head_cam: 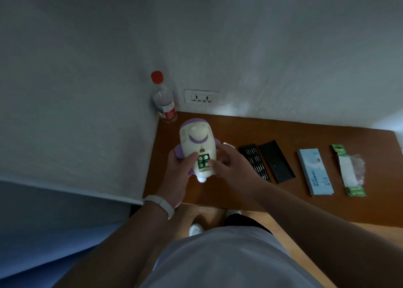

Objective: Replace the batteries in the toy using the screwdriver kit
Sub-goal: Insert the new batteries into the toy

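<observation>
A white and purple toy (pixel 197 139) is held above the left end of the brown desk (pixel 305 133), underside facing me. Its battery bay is uncovered and shows green batteries (pixel 203 161). My left hand (pixel 181 167) grips the toy from the left, thumb lying beside the bay. My right hand (pixel 226 163) rests its fingertips on the batteries at the bay's right edge. The black screwdriver bit tray (pixel 255 162) and its black lid (pixel 276 161) lie on the desk to the right. A small white piece (pixel 228 145) shows behind my right hand; I cannot tell what it is.
A water bottle with a red cap (pixel 164 98) stands in the back left corner by the wall. A wall socket (pixel 201 97) is behind the desk. A light blue box (pixel 315 171) and torn green battery packaging (pixel 349 169) lie at the right.
</observation>
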{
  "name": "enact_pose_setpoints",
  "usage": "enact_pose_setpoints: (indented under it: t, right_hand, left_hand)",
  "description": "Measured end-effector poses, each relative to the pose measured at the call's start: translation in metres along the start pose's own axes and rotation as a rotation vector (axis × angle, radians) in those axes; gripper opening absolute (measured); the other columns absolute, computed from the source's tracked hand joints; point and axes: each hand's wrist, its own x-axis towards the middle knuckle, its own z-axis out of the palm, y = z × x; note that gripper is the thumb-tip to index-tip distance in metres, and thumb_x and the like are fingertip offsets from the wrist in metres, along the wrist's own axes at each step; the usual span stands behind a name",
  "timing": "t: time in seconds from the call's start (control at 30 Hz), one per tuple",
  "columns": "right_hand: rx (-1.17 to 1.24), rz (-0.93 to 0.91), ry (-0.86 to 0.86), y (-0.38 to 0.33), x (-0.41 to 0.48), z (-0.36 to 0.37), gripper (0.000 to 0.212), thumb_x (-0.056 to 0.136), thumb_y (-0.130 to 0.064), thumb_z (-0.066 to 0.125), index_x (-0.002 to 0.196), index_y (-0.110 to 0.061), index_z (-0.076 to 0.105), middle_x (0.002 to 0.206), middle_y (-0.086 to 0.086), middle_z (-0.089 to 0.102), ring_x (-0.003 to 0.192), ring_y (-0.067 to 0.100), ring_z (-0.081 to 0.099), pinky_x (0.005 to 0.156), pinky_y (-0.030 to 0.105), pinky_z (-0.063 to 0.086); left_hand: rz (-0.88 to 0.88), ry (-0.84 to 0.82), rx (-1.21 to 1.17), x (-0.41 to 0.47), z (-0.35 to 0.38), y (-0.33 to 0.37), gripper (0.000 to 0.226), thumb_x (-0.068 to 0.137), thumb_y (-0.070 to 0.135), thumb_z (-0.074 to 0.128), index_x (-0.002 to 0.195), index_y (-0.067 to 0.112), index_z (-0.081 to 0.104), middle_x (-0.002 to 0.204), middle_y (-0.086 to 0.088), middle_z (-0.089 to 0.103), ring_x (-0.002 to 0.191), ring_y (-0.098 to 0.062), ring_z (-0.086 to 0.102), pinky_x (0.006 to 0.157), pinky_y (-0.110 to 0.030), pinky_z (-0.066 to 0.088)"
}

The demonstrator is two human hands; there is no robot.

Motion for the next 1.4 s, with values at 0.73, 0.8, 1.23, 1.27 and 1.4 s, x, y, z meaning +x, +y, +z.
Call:
enact_pose_setpoints:
  t: [0.73, 0.8, 1.23, 1.27, 1.4]
  right_hand:
    - [-0.839, 0.089, 0.019, 0.095, 0.131, -0.049, 0.021, 0.088, -0.034, 0.059, 0.105, -0.022, 0.057, 0.101, -0.003, 0.052, 0.077, 0.01, 0.051, 0.061, 0.026, 0.042]
    - [-0.856, 0.091, -0.002, 0.096, 0.134, -0.047, 0.011, 0.089, -0.031, 0.057, 0.093, -0.021, 0.056, 0.092, -0.004, 0.049, 0.071, 0.009, 0.049, 0.056, 0.024, 0.037]
    - [-0.503, 0.129, 0.003, 0.067, 0.103, -0.047, 0.015, 0.084, -0.033, 0.062, 0.078, -0.031, 0.049, 0.071, -0.007, 0.055, 0.06, 0.006, 0.052, 0.053, 0.022, 0.042]
    - [-0.451, 0.131, 0.016, 0.06, 0.097, -0.046, 0.014, 0.085, -0.032, 0.062, 0.079, -0.032, 0.049, 0.074, -0.006, 0.057, 0.062, 0.007, 0.056, 0.053, 0.022, 0.044]
    - [-0.16, 0.155, 0.003, 0.03, 0.069, -0.043, 0.016, 0.09, -0.02, 0.06, 0.092, -0.036, 0.057, 0.083, 0.001, 0.068, 0.06, 0.006, 0.064, 0.052, 0.019, 0.05]
  left_hand:
    - [0.02, 0.137, 0.038, 0.011, -0.023, -0.005, 0.076, 0.071, 0.046, 0.086, 0.135, 0.023, 0.052, 0.127, -0.004, 0.07, 0.117, -0.027, 0.068, 0.095, -0.049, 0.056]
    - [0.006, 0.14, 0.033, 0.012, -0.022, -0.005, 0.081, 0.068, 0.05, 0.089, 0.134, 0.023, 0.052, 0.128, -0.005, 0.07, 0.118, -0.028, 0.068, 0.092, -0.046, 0.058]
    - [0.025, 0.094, 0.046, 0.013, -0.013, 0.0, 0.071, 0.077, 0.036, 0.078, 0.138, 0.014, 0.049, 0.124, -0.006, 0.071, 0.113, -0.026, 0.07, 0.086, -0.039, 0.06]
    - [0.031, 0.079, 0.052, 0.011, -0.013, 0.002, 0.065, 0.081, 0.033, 0.076, 0.138, 0.015, 0.05, 0.124, -0.006, 0.071, 0.113, -0.026, 0.07, 0.086, -0.039, 0.06]
    - [0.035, 0.051, 0.054, 0.004, -0.014, 0.007, 0.069, 0.078, 0.035, 0.077, 0.139, 0.018, 0.049, 0.126, -0.005, 0.071, 0.114, -0.024, 0.069, 0.09, -0.04, 0.059]
